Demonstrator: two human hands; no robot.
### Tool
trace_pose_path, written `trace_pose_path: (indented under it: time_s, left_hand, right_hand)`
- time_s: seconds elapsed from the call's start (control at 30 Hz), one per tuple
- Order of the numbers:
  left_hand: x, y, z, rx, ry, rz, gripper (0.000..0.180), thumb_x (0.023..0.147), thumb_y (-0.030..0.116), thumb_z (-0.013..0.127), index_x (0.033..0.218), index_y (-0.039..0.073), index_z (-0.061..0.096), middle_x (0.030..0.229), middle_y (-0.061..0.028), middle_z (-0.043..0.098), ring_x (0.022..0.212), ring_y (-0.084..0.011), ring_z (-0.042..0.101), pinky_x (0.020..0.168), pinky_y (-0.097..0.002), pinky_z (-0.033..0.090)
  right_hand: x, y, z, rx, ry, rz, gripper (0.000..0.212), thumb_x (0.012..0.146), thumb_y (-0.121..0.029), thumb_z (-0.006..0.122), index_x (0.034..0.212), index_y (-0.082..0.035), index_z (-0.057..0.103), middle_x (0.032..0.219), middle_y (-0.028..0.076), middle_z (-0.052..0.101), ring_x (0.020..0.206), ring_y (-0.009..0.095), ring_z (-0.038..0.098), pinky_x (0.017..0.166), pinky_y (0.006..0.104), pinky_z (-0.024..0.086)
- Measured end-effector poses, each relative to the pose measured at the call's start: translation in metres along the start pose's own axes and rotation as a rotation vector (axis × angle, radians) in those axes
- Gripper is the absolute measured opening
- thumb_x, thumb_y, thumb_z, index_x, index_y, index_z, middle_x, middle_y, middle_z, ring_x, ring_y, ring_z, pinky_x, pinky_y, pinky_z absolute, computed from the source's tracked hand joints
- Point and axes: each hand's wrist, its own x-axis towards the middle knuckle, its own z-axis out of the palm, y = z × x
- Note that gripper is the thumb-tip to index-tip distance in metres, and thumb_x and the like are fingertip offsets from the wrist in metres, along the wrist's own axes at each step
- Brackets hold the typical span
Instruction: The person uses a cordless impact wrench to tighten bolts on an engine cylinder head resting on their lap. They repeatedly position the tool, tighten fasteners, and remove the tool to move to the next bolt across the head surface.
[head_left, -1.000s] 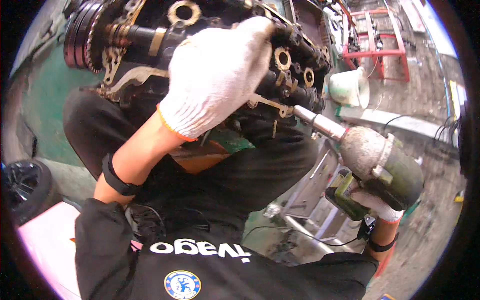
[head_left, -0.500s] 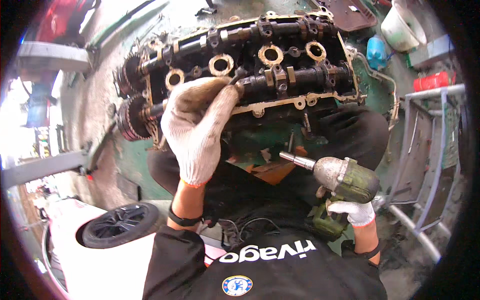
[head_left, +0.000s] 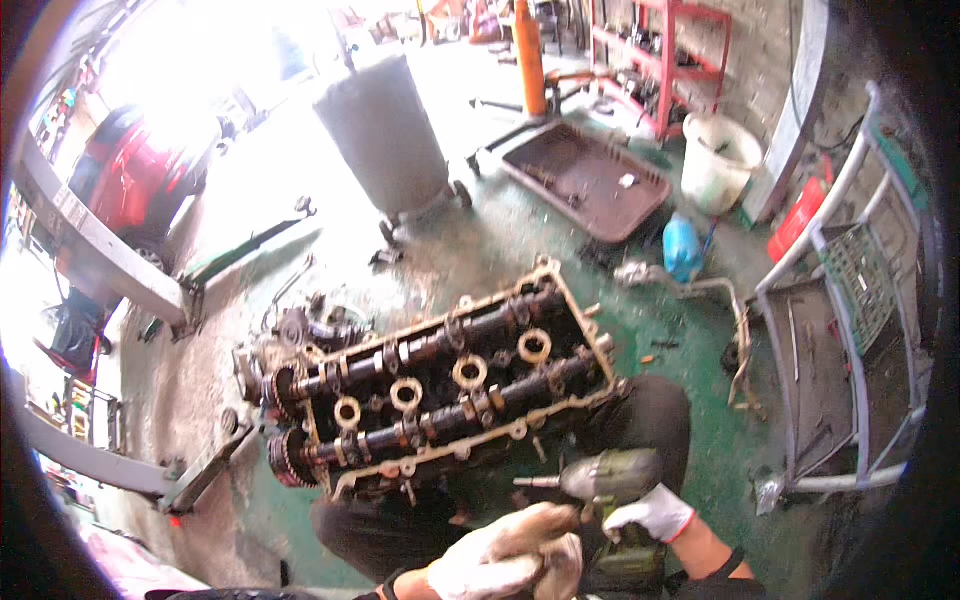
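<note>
My right hand, in a white work glove, is wrapped round the grip of a green and grey impact wrench. Its socket end points left. Beside the wrench, my gloved left hand has its fingers curled together at the lower edge; whatever they hold is hidden. In front of my knees lies a dark, oily cylinder head with two camshafts, round pale rings between them and sprockets at its left end. Both hands are apart from it.
A brown tray, a white bucket and a blue bottle stand beyond on the right. A metal frame rack is at the right. A grey wheeled drum stands at the back, and grey lift arms reach in from the left.
The view has tilted up, showing more floor ahead. My left hand, which pinched a small dark bolt over the cylinder head, has come back toward me beside the wrench. My right hand keeps its grip.
</note>
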Motion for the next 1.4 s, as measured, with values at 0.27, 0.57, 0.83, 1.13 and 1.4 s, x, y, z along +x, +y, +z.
trace_pose_path:
  time_s: [0.27, 0.57, 0.83, 1.13, 1.4]
  left_hand:
    - [-0.011, 0.0, -0.041, -0.098, 0.008, 0.045, 0.067, 0.097, 0.01, 0.07, 0.157, 0.024, 0.043, 0.084, -0.0143, 0.058, 0.062, -0.0294, 0.062, 0.054, -0.0399, 0.055]
    - [-0.011, 0.047, -0.016, 1.413, 0.463, 0.144, 0.037, 0.083, -0.015, 0.068, 0.115, 0.003, 0.075, 0.109, -0.0238, 0.076, 0.093, -0.0377, 0.077, 0.078, -0.042, 0.062]
    - [0.029, 0.094, -0.059, 2.057, 0.616, 0.432, 0.028, 0.081, 0.008, 0.084, 0.107, 0.003, 0.077, 0.101, -0.0137, 0.076, 0.093, -0.0275, 0.073, 0.084, -0.0345, 0.057]
    - [0.061, 0.085, -0.087, 2.165, 0.463, 0.185, 0.029, 0.089, 0.01, 0.076, 0.116, -0.001, 0.075, 0.106, -0.013, 0.078, 0.092, -0.016, 0.072, 0.088, -0.0302, 0.055]
    - [0.061, 0.083, -0.095, 2.247, 0.465, 0.126, 0.024, 0.088, 0.009, 0.076, 0.111, 0.002, 0.077, 0.105, -0.0136, 0.077, 0.095, -0.0223, 0.074, 0.086, -0.0315, 0.057]
  right_hand:
    - [0.012, 0.007, 0.006, -0.008, 0.054, -0.065, 0.063, 0.078, 0.012, 0.072, 0.138, 0.002, 0.058, 0.104, 0.016, 0.074, 0.067, 0.02, 0.067, 0.056, 0.0328, 0.056]
    - [0.015, 0.001, 0.006, -0.129, 0.06, 0.009, 0.064, 0.074, 0.01, 0.071, 0.137, 0.0, 0.061, 0.112, 0.014, 0.072, 0.078, 0.017, 0.068, 0.064, 0.0331, 0.058]
    - [0.012, 0.01, 0.013, -0.067, 0.124, -0.03, 0.05, 0.077, 0.009, 0.07, 0.126, 0.002, 0.065, 0.098, 0.013, 0.075, 0.07, 0.018, 0.067, 0.059, 0.0322, 0.056]
    - [0.016, 0.012, 0.015, -0.117, 0.155, -0.012, 0.045, 0.076, 0.01, 0.07, 0.12, 0.004, 0.065, 0.095, 0.013, 0.075, 0.068, 0.018, 0.067, 0.059, 0.0323, 0.056]
    - [0.012, 0.007, 0.015, -0.111, 0.176, -0.03, 0.042, 0.076, 0.009, 0.071, 0.118, 0.004, 0.066, 0.095, 0.013, 0.075, 0.066, 0.018, 0.067, 0.061, 0.032, 0.056]
